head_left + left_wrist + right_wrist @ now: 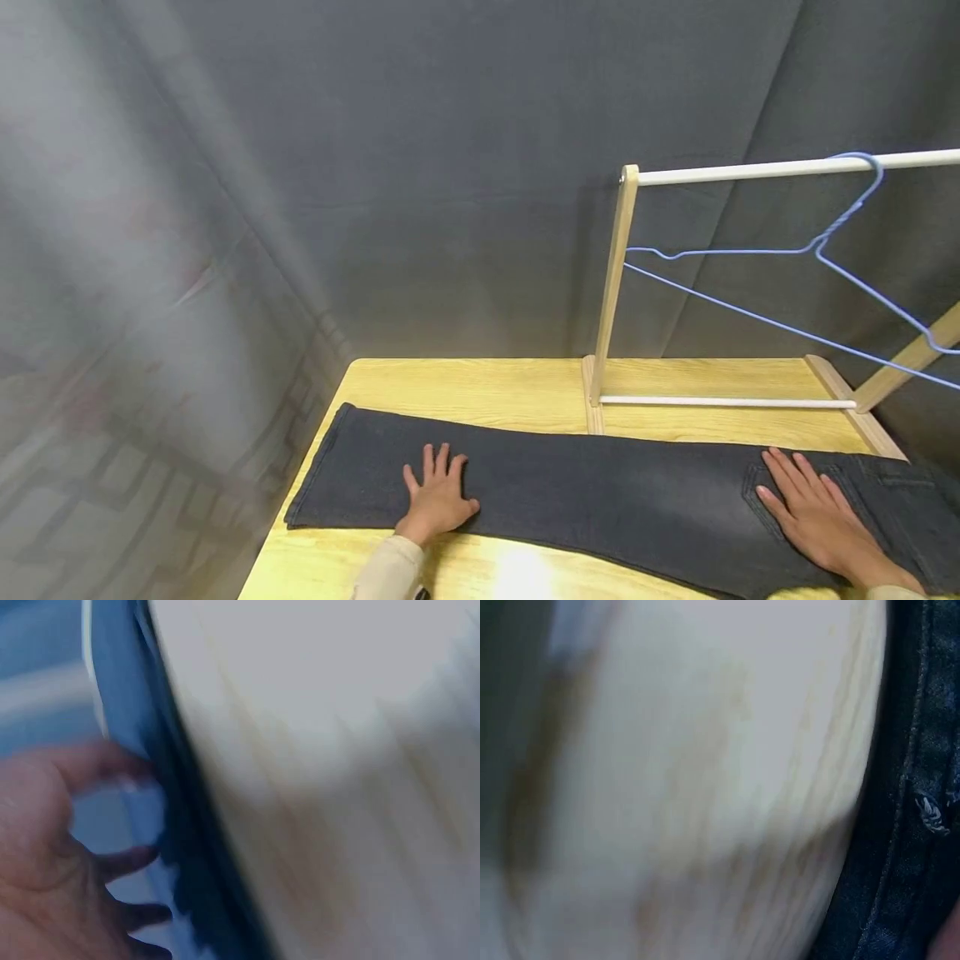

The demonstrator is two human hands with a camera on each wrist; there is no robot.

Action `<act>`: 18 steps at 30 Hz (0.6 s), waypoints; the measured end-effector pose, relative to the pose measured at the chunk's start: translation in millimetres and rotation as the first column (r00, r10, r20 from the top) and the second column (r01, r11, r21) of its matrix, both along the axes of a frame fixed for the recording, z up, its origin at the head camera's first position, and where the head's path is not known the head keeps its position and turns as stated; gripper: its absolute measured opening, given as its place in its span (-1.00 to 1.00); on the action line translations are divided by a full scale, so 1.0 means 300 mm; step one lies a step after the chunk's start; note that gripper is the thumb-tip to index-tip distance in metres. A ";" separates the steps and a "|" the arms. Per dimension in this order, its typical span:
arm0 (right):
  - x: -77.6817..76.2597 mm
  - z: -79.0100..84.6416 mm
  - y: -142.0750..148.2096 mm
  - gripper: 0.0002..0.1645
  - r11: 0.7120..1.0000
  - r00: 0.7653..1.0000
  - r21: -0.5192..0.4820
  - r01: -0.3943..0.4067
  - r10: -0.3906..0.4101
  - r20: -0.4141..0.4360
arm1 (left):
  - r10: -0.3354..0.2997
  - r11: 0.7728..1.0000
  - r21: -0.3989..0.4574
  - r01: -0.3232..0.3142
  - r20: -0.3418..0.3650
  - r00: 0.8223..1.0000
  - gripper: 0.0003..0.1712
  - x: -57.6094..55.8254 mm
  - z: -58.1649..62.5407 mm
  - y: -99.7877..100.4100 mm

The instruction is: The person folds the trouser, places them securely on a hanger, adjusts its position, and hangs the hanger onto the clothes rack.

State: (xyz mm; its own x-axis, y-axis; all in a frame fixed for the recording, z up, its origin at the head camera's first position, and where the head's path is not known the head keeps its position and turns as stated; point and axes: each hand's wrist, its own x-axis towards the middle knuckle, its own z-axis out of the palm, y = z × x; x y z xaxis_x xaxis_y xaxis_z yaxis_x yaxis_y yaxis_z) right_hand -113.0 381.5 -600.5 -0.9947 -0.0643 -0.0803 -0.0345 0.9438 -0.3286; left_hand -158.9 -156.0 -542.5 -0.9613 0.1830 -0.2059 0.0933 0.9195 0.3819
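A pair of dark jeans [585, 483], folded lengthwise, lies across the wooden table with its leg hems to the left and the waist end to the right. My left hand [438, 500] rests on the lower legs with its fingers spread. On the back pocket area, my right hand [817, 517] lies flat with its fingers straight. The left wrist view shows the left hand [60, 855] beside the jeans' edge [172, 795], blurred. In the right wrist view a stitched denim edge [900, 847] runs down the right side, and only a sliver of the hand shows.
Behind the jeans stands a wooden rack [615, 283] with a white top rail [750, 171]. A blue wire hanger [817, 242] hangs from that rail. The table [465, 383] ends at the left, near a grey curtain [450, 208] that also covers the back.
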 end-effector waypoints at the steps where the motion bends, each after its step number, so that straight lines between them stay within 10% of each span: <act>1: -0.001 0.002 0.001 -0.15 1.000 1.000 0.001 -0.003 0.003 0.001 | -0.024 0.999 -0.033 0.023 -0.020 1.000 -0.17 0.015 0.011 0.063; 9: -0.009 0.022 0.005 -0.15 1.000 1.000 -0.002 -0.025 0.025 -0.007 | -0.363 0.921 -0.174 0.347 -0.068 0.929 -0.15 0.084 -0.019 0.481; 14: -0.011 0.024 -0.010 -0.13 1.000 1.000 -0.020 -0.008 0.008 0.009 | -0.445 0.859 -0.307 0.410 -0.052 0.894 -0.10 0.054 -0.069 0.516; 18: 0.002 0.023 -0.008 -0.12 1.000 1.000 -0.020 0.008 -0.008 0.005 | -0.451 0.855 -0.294 0.428 -0.010 0.893 -0.06 0.021 -0.110 0.473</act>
